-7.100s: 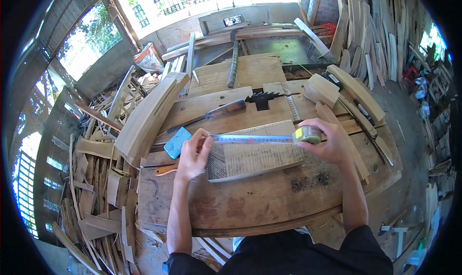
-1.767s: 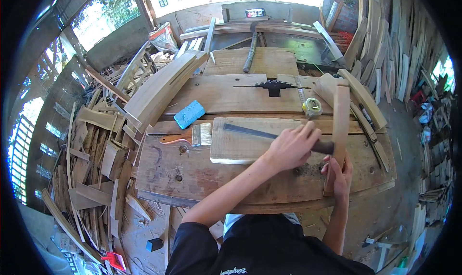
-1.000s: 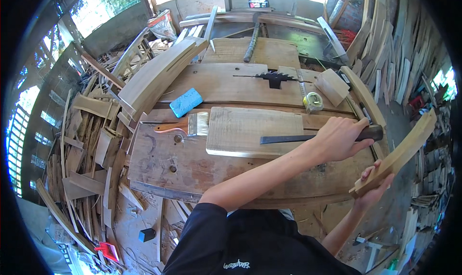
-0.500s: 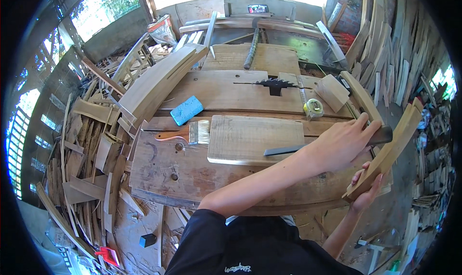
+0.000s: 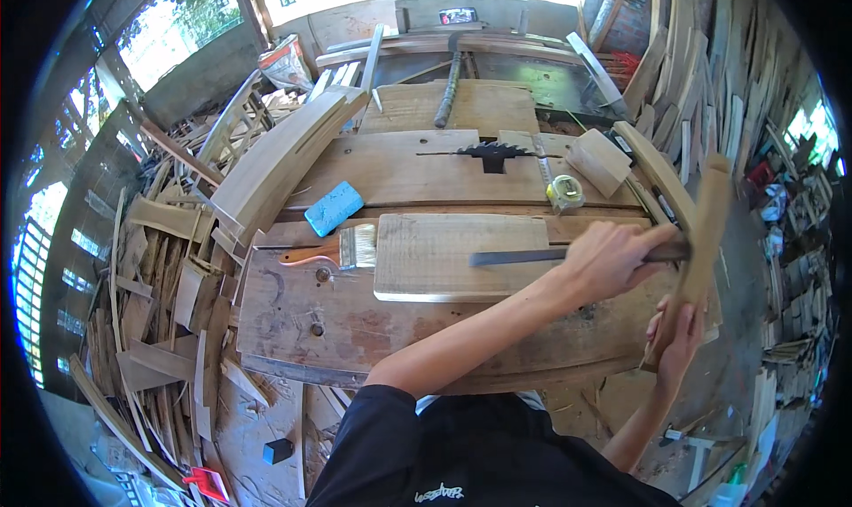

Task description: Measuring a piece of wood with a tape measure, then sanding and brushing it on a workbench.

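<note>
My left hand (image 5: 612, 263) is closed around the dark handle of a chisel (image 5: 519, 257). Its flat blade points left over a thick wooden board (image 5: 453, 274); whether blade and board touch, I cannot tell. My right hand (image 5: 676, 334) grips the lower end of a long wooden bar (image 5: 701, 241), which stands steeply tilted. The bar meets or overlaps the butt end of the chisel's handle. Left of the board lies a flat paintbrush (image 5: 358, 246) with pale bristles, its handle orange.
On the workbench (image 5: 426, 338) lie a blue sponge (image 5: 334, 209), a tape measure (image 5: 564, 194) and a wooden block (image 5: 601, 162). A toothed saw blade (image 5: 510, 150) sticks up through a slot farther back. Long timbers (image 5: 280, 152) flank the left; scrap wood (image 5: 169, 294) is heaped beyond.
The chisel has swung from a slant to nearly level. The wooden bar has moved left and turned more upright, up to the chisel's handle end. The view has shifted slightly.
</note>
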The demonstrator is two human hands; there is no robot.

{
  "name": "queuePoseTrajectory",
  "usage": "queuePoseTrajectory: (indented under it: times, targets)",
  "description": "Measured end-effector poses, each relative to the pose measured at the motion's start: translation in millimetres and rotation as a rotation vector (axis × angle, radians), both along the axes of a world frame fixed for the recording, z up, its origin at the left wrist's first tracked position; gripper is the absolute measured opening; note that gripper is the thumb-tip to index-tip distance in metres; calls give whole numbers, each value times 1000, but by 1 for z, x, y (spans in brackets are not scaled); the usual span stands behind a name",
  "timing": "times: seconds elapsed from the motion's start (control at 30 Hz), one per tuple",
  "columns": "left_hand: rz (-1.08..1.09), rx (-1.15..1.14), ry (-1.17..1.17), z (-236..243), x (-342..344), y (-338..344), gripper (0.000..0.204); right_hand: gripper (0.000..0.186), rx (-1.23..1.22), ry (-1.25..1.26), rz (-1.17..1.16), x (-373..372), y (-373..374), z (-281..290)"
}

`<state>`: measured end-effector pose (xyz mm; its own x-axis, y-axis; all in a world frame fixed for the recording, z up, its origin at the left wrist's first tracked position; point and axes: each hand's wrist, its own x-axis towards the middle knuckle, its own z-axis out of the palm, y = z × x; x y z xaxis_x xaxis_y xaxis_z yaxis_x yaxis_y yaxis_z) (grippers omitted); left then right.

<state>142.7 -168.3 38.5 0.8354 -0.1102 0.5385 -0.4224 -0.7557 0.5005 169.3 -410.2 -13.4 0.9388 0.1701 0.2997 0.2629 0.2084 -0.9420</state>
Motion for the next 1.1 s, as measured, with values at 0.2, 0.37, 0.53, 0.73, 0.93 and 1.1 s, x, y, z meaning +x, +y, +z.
queuePoseTrajectory:
  times: [0.2,0.37,0.53,0.73,0.93,1.1]
  targets:
    - [93,-75,-122,2,-12,16,54,49,-33,45,81,-8,5,-17]
    - [188,-4,-123,1,-33,41,53,62,-201,-74,232,-22,26,-2]
    - [215,79,17,5,-54,53,50,69,-63,-77,231,-43,51,-8]
    - [194,109,-12,-1,-68,69,51,68,249,-33,207,-53,61,-19]
    - [240,139,56,0,-79,92,48,65,-11,-133,334,-44,51,-24]
    - [218,167,-16,-5,-81,96,48,67,-39,-67,364,-58,55,-27]
